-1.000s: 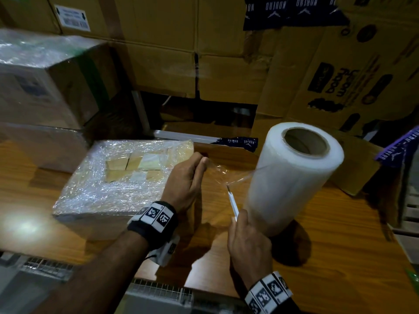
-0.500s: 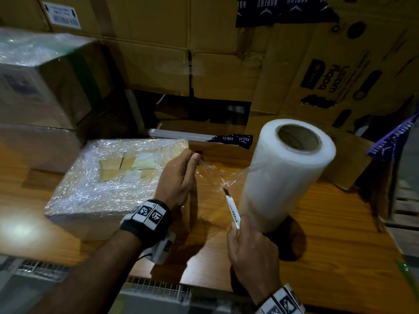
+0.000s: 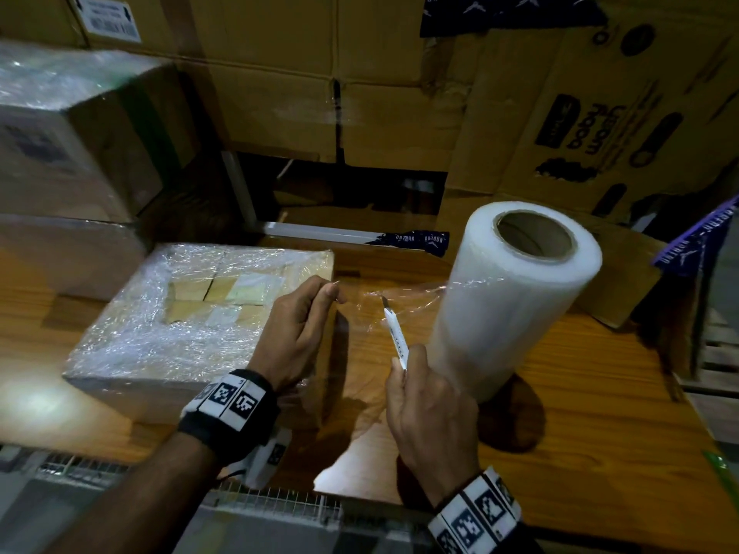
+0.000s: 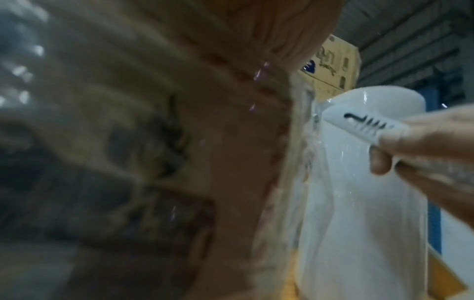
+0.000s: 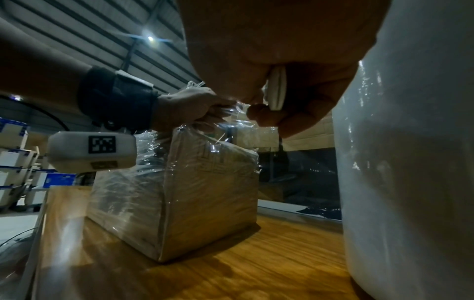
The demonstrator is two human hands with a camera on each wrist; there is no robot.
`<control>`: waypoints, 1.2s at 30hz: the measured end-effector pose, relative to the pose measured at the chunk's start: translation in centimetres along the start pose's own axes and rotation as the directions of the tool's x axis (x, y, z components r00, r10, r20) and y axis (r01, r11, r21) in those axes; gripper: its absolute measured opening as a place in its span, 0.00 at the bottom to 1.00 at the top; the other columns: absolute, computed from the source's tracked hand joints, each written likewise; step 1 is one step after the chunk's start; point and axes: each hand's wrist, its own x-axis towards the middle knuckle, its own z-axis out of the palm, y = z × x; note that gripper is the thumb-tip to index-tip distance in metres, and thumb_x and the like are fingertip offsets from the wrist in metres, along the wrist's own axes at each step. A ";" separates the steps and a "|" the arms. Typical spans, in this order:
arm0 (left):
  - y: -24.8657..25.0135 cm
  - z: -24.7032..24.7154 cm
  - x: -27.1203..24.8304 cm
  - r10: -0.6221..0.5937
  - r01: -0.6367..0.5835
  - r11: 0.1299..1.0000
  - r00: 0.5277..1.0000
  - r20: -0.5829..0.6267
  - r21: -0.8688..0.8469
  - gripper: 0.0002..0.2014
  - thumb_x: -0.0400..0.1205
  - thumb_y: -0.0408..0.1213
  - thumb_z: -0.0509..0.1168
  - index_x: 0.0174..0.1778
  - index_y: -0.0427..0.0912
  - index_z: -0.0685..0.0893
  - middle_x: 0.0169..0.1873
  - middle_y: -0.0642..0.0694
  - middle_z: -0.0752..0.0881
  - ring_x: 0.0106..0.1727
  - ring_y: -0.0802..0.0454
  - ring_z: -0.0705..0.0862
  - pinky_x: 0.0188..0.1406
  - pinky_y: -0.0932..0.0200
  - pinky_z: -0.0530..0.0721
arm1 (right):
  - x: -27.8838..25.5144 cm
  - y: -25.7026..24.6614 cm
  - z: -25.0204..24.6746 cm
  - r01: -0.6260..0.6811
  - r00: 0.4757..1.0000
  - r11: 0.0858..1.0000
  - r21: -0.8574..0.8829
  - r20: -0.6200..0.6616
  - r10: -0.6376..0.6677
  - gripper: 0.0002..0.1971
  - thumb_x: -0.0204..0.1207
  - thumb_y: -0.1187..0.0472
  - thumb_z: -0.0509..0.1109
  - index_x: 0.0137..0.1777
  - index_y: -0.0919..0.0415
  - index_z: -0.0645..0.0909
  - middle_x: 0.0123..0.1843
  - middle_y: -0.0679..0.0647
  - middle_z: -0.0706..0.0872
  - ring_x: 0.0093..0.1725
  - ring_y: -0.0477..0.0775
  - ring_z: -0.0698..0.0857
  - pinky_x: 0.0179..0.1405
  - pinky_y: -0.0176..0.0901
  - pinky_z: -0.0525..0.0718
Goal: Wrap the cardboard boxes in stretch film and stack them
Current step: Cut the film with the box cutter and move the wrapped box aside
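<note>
A cardboard box (image 3: 192, 313) wrapped in clear stretch film lies on the wooden table (image 3: 580, 453) at the left. Upright to its right stands the white film roll (image 3: 508, 297). A sheet of film (image 3: 404, 297) stretches from the box's right edge to the roll. My left hand (image 3: 300, 329) pinches the film at the box's upper right corner. My right hand (image 3: 432, 417) grips a white utility knife (image 3: 396, 337), whose blade tip touches the stretched film. In the right wrist view the box (image 5: 179, 192) and the roll (image 5: 410, 162) show, with the knife (image 5: 275, 89) held in my fingers.
Two film-wrapped boxes (image 3: 68, 153) are stacked at the back left. A wall of plain and printed cardboard boxes (image 3: 400, 94) runs along the back and right. A metal rail (image 3: 320, 231) edges the table's far side. A wire grid (image 3: 260, 501) lies below the near edge.
My right hand has brought the knife up and forward, so the blade now meets the film sheet between box and roll. My left hand keeps its pinch on the film.
</note>
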 end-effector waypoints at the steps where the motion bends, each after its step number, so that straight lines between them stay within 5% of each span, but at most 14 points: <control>1: 0.1 -0.1 0.0 -0.006 0.006 1.000 1.000 -0.005 -0.016 0.13 0.94 0.38 0.55 0.49 0.39 0.82 0.37 0.60 0.84 0.37 0.63 0.84 0.36 0.71 0.75 | -0.1 -0.2 0.1 0.003 1.000 1.000 0.001 -0.002 -0.003 0.06 0.85 0.52 0.64 0.54 0.53 0.76 0.27 0.42 0.71 0.21 0.40 0.68 0.19 0.30 0.57; 6: 0.6 -0.2 -0.3 -0.006 0.005 0.998 1.000 -0.017 -0.062 0.17 0.93 0.39 0.54 0.46 0.32 0.80 0.35 0.61 0.83 0.35 0.64 0.82 0.35 0.73 0.75 | -0.2 -1.1 0.4 0.002 1.000 1.000 0.028 -0.010 -0.002 0.07 0.86 0.51 0.62 0.54 0.53 0.77 0.26 0.42 0.71 0.20 0.40 0.67 0.19 0.28 0.56; 10: 0.3 -0.1 -0.3 0.017 -0.017 0.999 1.000 -0.004 -0.040 0.14 0.95 0.38 0.54 0.46 0.40 0.79 0.33 0.55 0.81 0.33 0.58 0.80 0.32 0.65 0.74 | 0.2 -0.7 1.3 -0.002 0.994 0.999 -0.041 0.107 0.007 0.09 0.87 0.49 0.58 0.57 0.52 0.75 0.26 0.42 0.71 0.21 0.39 0.70 0.16 0.32 0.65; 14: 0.1 -0.1 -0.2 -0.004 -0.001 0.998 0.996 -0.084 -0.064 0.13 0.94 0.36 0.54 0.46 0.40 0.78 0.34 0.56 0.80 0.33 0.60 0.78 0.34 0.66 0.74 | -2.0 0.9 1.9 -0.013 0.960 0.984 -0.175 0.272 0.061 0.11 0.88 0.47 0.58 0.56 0.50 0.77 0.27 0.43 0.66 0.20 0.39 0.64 0.17 0.29 0.53; 18: -0.3 0.0 -0.2 -0.005 0.005 1.000 0.998 -0.058 -0.010 0.13 0.94 0.39 0.54 0.47 0.41 0.79 0.34 0.48 0.80 0.33 0.50 0.78 0.31 0.47 0.78 | -3.5 2.3 1.6 -0.057 0.927 0.985 -0.161 0.359 0.113 0.16 0.92 0.44 0.50 0.73 0.48 0.69 0.35 0.45 0.77 0.30 0.42 0.77 0.21 0.35 0.67; 22: -0.2 0.0 -0.2 0.014 -0.014 0.999 1.000 -0.020 0.039 0.14 0.93 0.48 0.54 0.49 0.45 0.79 0.36 0.45 0.82 0.35 0.46 0.81 0.35 0.35 0.80 | -3.8 2.7 1.2 -0.080 0.914 0.982 -0.171 0.379 0.141 0.20 0.91 0.43 0.52 0.77 0.48 0.68 0.41 0.45 0.80 0.36 0.44 0.79 0.25 0.35 0.67; 25: 0.4 -0.1 -0.5 0.025 -0.035 0.988 0.997 0.067 0.148 0.20 0.84 0.65 0.62 0.54 0.50 0.78 0.43 0.51 0.83 0.41 0.57 0.82 0.37 0.51 0.85 | -4.9 3.0 1.2 -0.131 0.926 0.987 -0.097 0.344 0.157 0.20 0.89 0.45 0.58 0.76 0.51 0.76 0.40 0.45 0.80 0.35 0.44 0.79 0.26 0.32 0.67; 27: 0.6 -0.3 -0.7 0.013 -0.050 0.970 0.988 0.157 0.236 0.37 0.70 0.75 0.71 0.65 0.51 0.77 0.54 0.55 0.84 0.46 0.64 0.82 0.41 0.65 0.85 | -5.3 3.2 1.6 -0.131 0.934 0.989 -0.071 0.325 0.148 0.20 0.89 0.46 0.59 0.75 0.53 0.77 0.41 0.45 0.83 0.35 0.44 0.80 0.27 0.32 0.67; 29: 0.5 -0.4 -0.9 -0.047 -0.048 0.934 0.966 0.256 0.354 0.48 0.62 0.77 0.72 0.73 0.50 0.76 0.59 0.56 0.85 0.49 0.62 0.84 0.44 0.67 0.84 | -5.5 3.3 2.1 -0.109 0.939 0.989 -0.105 0.315 0.137 0.20 0.87 0.47 0.61 0.73 0.55 0.79 0.39 0.45 0.84 0.33 0.43 0.78 0.25 0.30 0.62; 32: -0.3 -0.6 -1.3 -0.093 -0.050 0.881 0.957 0.276 0.470 0.36 0.68 0.76 0.65 0.63 0.54 0.84 0.49 0.58 0.89 0.44 0.61 0.85 0.41 0.63 0.86 | -5.3 2.7 2.5 -0.058 0.950 0.989 -0.138 0.298 0.097 0.16 0.84 0.47 0.65 0.66 0.54 0.82 0.33 0.45 0.81 0.27 0.41 0.72 0.24 0.28 0.53; 36: -0.8 -0.9 -1.5 -0.094 -0.006 0.922 0.967 0.238 0.387 0.29 0.78 0.70 0.56 0.51 0.49 0.88 0.38 0.53 0.88 0.37 0.60 0.84 0.34 0.60 0.83 | -4.7 2.7 3.8 0.004 0.947 0.992 -0.126 0.321 0.037 0.12 0.87 0.47 0.60 0.62 0.52 0.75 0.31 0.45 0.78 0.26 0.42 0.74 0.21 0.33 0.65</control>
